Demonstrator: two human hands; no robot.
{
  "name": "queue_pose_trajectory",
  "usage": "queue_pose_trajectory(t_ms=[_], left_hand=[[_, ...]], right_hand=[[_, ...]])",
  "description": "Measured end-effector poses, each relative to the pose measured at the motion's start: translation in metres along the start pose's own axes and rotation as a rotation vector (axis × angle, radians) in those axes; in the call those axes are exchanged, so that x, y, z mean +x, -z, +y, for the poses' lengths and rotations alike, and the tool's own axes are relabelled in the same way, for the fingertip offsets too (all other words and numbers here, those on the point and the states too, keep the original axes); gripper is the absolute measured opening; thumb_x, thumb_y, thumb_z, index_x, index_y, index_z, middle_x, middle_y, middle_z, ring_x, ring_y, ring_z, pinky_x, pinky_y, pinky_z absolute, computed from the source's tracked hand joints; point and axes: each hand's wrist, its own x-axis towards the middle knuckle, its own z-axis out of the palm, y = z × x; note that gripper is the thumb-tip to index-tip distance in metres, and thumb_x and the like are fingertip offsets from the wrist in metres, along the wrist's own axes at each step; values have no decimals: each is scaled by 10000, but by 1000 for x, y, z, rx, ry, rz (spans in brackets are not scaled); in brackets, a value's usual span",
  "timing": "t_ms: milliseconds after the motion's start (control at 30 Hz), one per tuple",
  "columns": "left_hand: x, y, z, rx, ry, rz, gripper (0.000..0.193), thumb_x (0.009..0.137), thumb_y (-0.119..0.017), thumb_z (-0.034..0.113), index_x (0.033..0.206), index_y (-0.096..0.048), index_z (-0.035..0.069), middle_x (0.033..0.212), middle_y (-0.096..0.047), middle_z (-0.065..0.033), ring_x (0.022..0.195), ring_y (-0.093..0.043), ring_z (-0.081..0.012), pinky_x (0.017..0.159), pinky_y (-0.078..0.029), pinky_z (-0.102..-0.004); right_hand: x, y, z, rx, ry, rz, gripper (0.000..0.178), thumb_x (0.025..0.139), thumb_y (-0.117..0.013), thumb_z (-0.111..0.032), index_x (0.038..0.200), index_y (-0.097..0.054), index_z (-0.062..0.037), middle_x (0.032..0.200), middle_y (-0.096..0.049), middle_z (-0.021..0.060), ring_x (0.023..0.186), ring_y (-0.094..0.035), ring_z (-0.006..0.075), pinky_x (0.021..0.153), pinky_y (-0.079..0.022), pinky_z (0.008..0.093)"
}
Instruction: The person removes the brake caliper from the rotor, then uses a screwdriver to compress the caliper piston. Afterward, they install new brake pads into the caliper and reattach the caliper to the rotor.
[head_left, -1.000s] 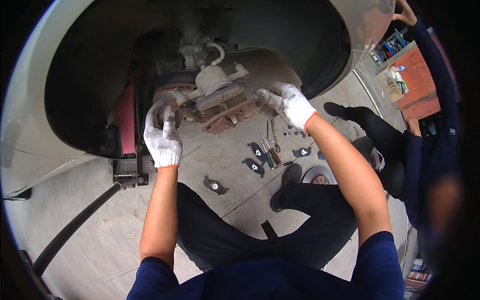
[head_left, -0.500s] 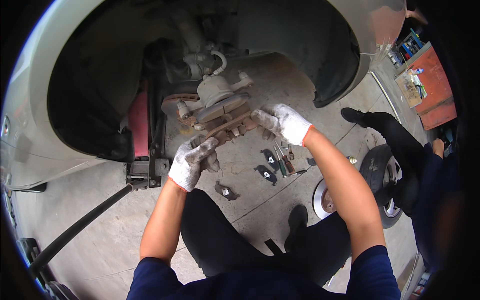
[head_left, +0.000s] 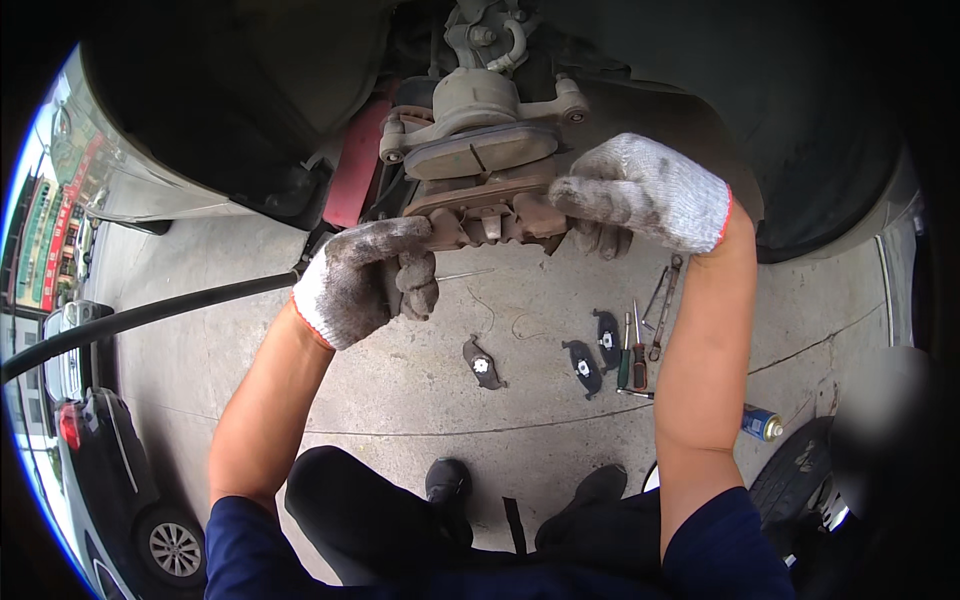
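Both my hands wear white knit gloves darkened with grime. A rusty brake caliper bracket (head_left: 490, 226) spans the space between them. My left hand (head_left: 362, 275) is closed on its left end, thumb side up, with the fingers curled below. My right hand (head_left: 645, 192) pinches its right end. Just beyond the bracket is the grey brake caliper (head_left: 476, 98), with a bolt boss on either side. A worn brake pad (head_left: 483, 152) lies across the caliper's near face, right behind the bracket. Whether bracket and pad touch cannot be made out.
Brake pads (head_left: 484, 362) lie on the concrete below, with screwdrivers (head_left: 639, 366) and a wrench (head_left: 665, 305) to their right. A spray can (head_left: 762, 423) and a tyre (head_left: 795, 475) are at lower right. A long black bar (head_left: 160, 320) reaches in from the left, near a red part (head_left: 358, 165).
My view has swung left and closer to the caliper. The bracket, still between both hands, now looks more level. The other person at the right has mostly left view.
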Motion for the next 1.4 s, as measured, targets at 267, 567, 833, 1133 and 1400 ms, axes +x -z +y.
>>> queue_pose_trajectory(t_ms=[267, 567, 833, 1133, 1400], left_hand=[[34, 53, -39, 591, -740, 383, 560, 1108, -558, 580, 1207, -638, 35, 1051, -711, -97, 955, -702, -240, 880, -571, -408], [111, 16, -60, -133, -1308, 675, 591, 1165, -396, 476, 1532, -554, 41, 1516, -591, -182, 1373, -597, -301, 1169, -459, -454], [141, 1, -49, -84, -1438, 286, 760, 1120, -483, 625, 1484, -580, -35, 1496, -613, -161, 1356, -599, -255, 1162, -473, -386], [129, -1, -90, -732, -910, -312, 976, 923, -854, 487, 1610, -364, -4, 1577, -509, -215, 1450, -526, -336, 1242, -406, -499], [128, 11, -88, -642, -888, -416, 1110, 811, -955, 351, 1648, -315, 1, 1615, -478, -168, 1446, -524, -256, 1078, -545, -382]], right_hand=[[8, -6, 11, -335, 317, 340, 554, 892, -885, -458, 1005, -739, 64, 789, -731, 141, 706, -695, 183, 633, -581, 336], [26, -58, -11, -703, 554, 953, 703, 773, -960, -464, 1240, -689, -13, 1129, -760, 164, 1044, -752, 342, 925, -615, 430], [18, -78, -29, -878, 311, 872, 764, 777, -955, -424, 1326, -673, 26, 1193, -750, 217, 1099, -723, 375, 973, -593, 440], [9, -81, -21, -708, 201, 782, 802, 964, -755, -513, 1494, -558, 55, 1381, -690, 212, 1221, -699, 276, 1051, -559, 393], [25, -90, 3, -692, 390, 839, 826, 1058, -589, -638, 1511, -528, 50, 1409, -652, 239, 1269, -661, 315, 1089, -522, 425]])
